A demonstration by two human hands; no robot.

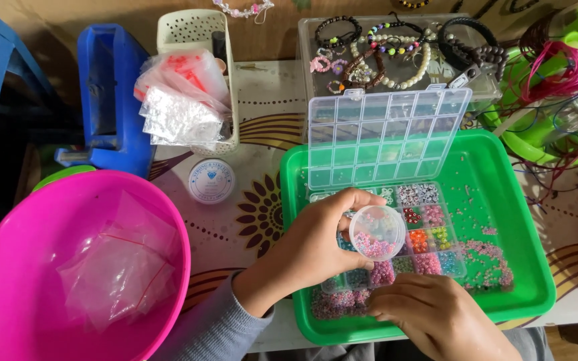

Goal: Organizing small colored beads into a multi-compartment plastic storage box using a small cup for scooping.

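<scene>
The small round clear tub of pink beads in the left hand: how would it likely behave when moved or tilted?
The small round tub looks like thin clear plastic, so probably light and fairly stiff. It appears lidless and tilted in the left hand, so its beads could spill easily. Being round, it might roll if laid sideways in the green tray.

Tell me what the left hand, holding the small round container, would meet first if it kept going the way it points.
Likely the bead organizer box; depth is unclear, so the left hand might pass above it.
</scene>
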